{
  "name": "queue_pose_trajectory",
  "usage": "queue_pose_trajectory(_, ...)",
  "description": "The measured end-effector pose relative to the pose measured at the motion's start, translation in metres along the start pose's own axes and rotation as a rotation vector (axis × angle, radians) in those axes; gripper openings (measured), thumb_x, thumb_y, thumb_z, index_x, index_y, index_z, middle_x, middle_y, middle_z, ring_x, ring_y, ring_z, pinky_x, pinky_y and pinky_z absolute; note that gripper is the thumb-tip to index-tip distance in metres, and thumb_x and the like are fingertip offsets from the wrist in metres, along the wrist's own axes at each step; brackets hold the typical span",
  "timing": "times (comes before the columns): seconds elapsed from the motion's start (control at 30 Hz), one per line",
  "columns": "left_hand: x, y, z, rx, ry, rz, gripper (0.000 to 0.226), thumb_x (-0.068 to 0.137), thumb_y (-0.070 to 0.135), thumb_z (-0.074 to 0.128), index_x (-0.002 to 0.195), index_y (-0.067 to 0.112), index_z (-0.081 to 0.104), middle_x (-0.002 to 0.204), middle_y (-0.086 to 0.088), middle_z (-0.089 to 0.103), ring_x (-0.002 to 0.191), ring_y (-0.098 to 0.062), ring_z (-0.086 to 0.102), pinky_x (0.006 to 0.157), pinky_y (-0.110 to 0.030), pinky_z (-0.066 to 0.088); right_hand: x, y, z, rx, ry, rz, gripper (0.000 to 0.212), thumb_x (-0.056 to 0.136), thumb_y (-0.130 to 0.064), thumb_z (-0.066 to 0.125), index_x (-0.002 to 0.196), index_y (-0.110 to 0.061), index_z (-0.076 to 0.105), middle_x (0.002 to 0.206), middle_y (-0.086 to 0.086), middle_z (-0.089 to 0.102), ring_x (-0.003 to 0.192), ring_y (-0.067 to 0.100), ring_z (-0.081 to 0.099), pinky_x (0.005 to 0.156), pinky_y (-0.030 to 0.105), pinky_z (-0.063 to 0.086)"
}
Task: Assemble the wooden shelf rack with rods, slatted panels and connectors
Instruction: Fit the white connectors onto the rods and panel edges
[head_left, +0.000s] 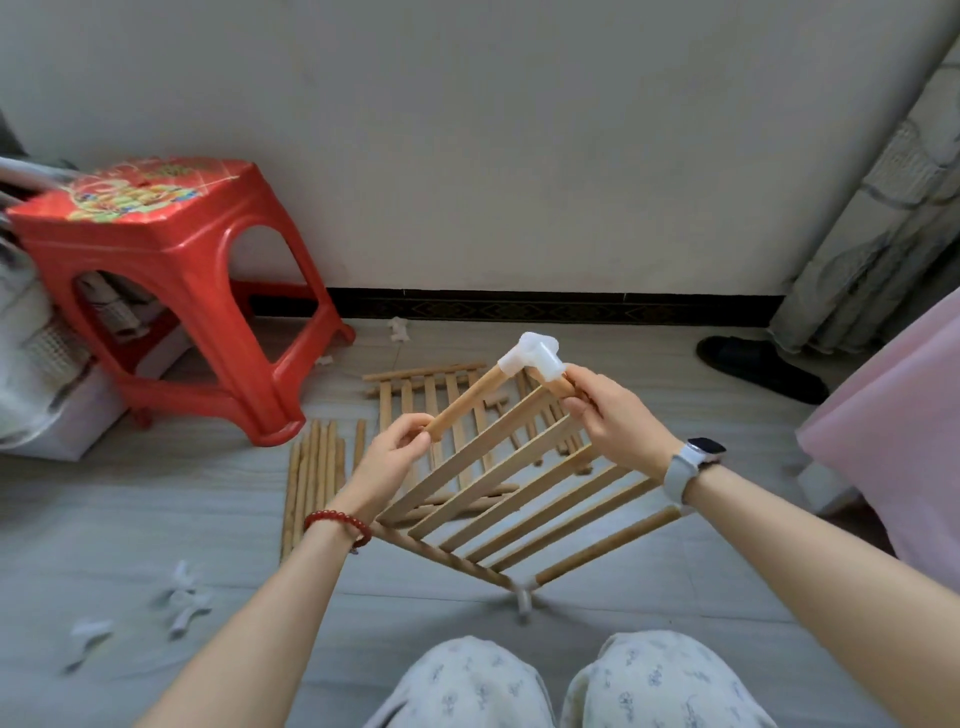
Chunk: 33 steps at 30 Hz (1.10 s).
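Two of my fingers and the thumb on my left hand (397, 449) pinch the free end of a short rod (464, 402), whose far end is seated in a white connector (532, 356) at twelve o'clock from that pinch. My right hand (613, 418) curls round the stub just below the connector, at the top corner of the slatted panel (511, 486), thumb and forefinger closed on the wood.

Held tilted in the air between my arms, the panel runs down toward six o'clock to a second connector (524, 597) close to the floor; whether it touches, I cannot tell. It should be light and fairly stiff, though the thin slats look likely to flex or crack if squeezed, so I judge the round rails near the joints the safest place to hold. The plastic sockets probably fit tight, needing a straight push rather than a twist.

Beyond the panel, at twelve o'clock, another slatted panel (431, 389) lies flat; spare rods (311, 478) lie at nine o'clock of it, loose connectors (182, 603) at my eight o'clock, a red stool (176, 270) at ten.
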<state>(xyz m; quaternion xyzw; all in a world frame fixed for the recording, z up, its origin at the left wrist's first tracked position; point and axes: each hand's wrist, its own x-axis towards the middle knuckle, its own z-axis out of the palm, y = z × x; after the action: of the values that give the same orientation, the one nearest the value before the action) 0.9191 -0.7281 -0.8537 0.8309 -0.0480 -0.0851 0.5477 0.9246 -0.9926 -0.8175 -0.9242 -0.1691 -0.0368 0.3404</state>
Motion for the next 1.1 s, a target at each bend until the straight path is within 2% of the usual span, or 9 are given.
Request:
queue_pose_trajectory(0.17,-0.002,0.008,-0.001,-0.221,-0.104,-0.130,0.052,0.098,0.049,0.015,0.106,0.028,0.061,0.109,-0.001,0.066,0.109,-0.019,0.057,0.098,-0.040,0.033,0.010,-0.025,0.028,-0.204,-0.178,-0.087,0.008,0.097,-0.023,0.042,0.100,-0.030,0.045,0.078,-0.012,0.043,0.074,0.002,0.037,0.066,0.033,0.039)
queue_pose_trajectory(0.3,-0.005,0.004,0.025,-0.349,-0.086,-0.182,0.063,0.077,0.077,0.025,0.110,0.030,0.050,0.113,0.000,0.056,0.105,-0.013,0.052,0.089,-0.033,0.035,0.007,-0.028,0.054,-0.299,-0.258,-0.090,0.006,0.098,-0.028,0.042,0.100,-0.033,0.043,0.079,-0.016,0.041,0.082,0.006,0.039,0.067,0.027,0.038)
queue_pose_trajectory(0.47,0.000,-0.011,0.046,-0.244,0.143,-0.111,0.026,0.096,0.051,0.032,0.087,0.027,0.037,0.087,0.004,0.041,0.074,-0.008,0.041,0.065,-0.025,0.032,0.006,-0.020,0.070,-0.365,-0.301,-0.105,0.017,0.098,-0.028,0.042,0.114,-0.023,0.047,0.098,-0.005,0.052,0.092,0.014,0.044,0.070,0.025,0.039)
queue_pose_trajectory(0.67,0.002,-0.038,0.042,-0.334,0.106,-0.174,0.032,0.101,0.036,0.029,0.081,0.015,0.045,0.084,-0.011,0.044,0.077,-0.021,0.042,0.073,-0.033,0.036,0.005,-0.009,0.080,-0.394,-0.366,-0.083,0.022,0.098,-0.029,0.042,0.119,-0.022,0.048,0.100,-0.006,0.052,0.092,0.014,0.048,0.074,0.025,0.042)
queue_pose_trajectory(0.8,0.008,-0.041,0.037,-0.378,0.071,-0.211,0.034,0.100,0.034,0.033,0.073,0.019,0.047,0.074,-0.001,0.051,0.076,-0.022,0.045,0.074,-0.031,0.039,0.009,-0.008,0.081,-0.390,-0.402,-0.054,0.023,0.098,-0.031,0.042,0.119,-0.023,0.045,0.093,-0.009,0.047,0.084,0.011,0.047,0.068,0.024,0.039)
queue_pose_trajectory(0.87,0.012,-0.044,0.032,-0.327,-0.017,-0.228,0.034,0.100,0.038,0.034,0.093,0.015,0.058,0.092,0.005,0.064,0.092,-0.024,0.055,0.084,-0.022,0.043,0.009,-0.007,0.080,-0.396,-0.435,-0.044,0.025,0.098,-0.033,0.041,0.121,-0.023,0.043,0.093,-0.007,0.049,0.082,0.011,0.048,0.066,0.024,0.039)
queue_pose_trajectory(0.93,0.012,-0.046,0.026,-0.247,-0.092,-0.299,0.049,0.098,0.045,0.034,0.133,0.012,0.045,0.130,0.003,0.050,0.122,-0.016,0.046,0.097,-0.017,0.031,0.007,-0.006,0.079,-0.410,-0.459,-0.047,0.027,0.098,-0.035,0.040,0.123,-0.024,0.042,0.094,-0.005,0.050,0.081,0.012,0.049,0.065,0.025,0.040)
queue_pose_trajectory(1.03,0.012,-0.043,0.014,-0.125,-0.179,-0.339,0.031,0.098,0.047,0.033,0.103,0.024,0.053,0.098,0.011,0.051,0.075,0.016,0.054,0.063,0.002,0.038,0.006,-0.006,0.079,-0.408,-0.469,-0.045,0.027,0.098,-0.035,0.039,0.123,-0.024,0.041,0.094,-0.004,0.051,0.080,0.013,0.050,0.063,0.025,0.039)
queue_pose_trajectory(1.1,0.013,-0.028,0.008,0.042,-0.171,-0.357,0.032,0.100,0.043,0.030,0.080,0.027,0.049,0.078,0.011,0.046,0.064,0.007,0.049,0.057,-0.009,0.038,0.008,-0.005,0.079,-0.399,-0.477,-0.036,0.026,0.099,-0.035,0.039,0.122,-0.024,0.041,0.094,-0.003,0.052,0.081,0.013,0.051,0.065,0.025,0.040)
